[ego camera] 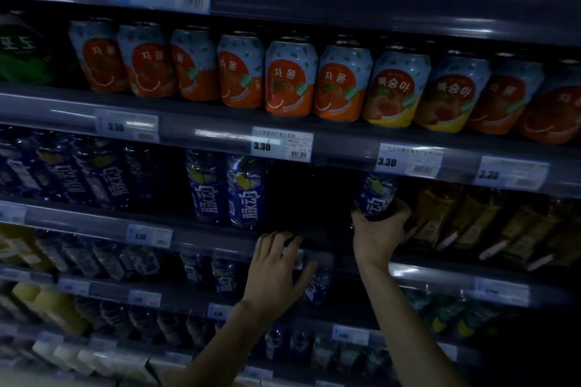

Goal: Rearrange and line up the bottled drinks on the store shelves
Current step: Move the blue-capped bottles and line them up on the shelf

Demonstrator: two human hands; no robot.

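Note:
My right hand (379,229) grips the base of a blue-labelled bottle (374,195) and holds it tilted at the right side of a dark gap on the middle shelf. Two matching blue bottles (228,190) stand upright at the left of that gap. My left hand (278,270) rests with fingers spread on the front rail of the same shelf (195,234), holding nothing. Just right of its thumb, a blue bottle (317,284) stands on the shelf below.
A row of orange and peach cans (289,75) fills the shelf above. Amber tea bottles (465,217) stand right of the held bottle. Dark blue bottles (78,170) sit at far left. Lower shelves hold several more bottles and yellow drinks (47,305).

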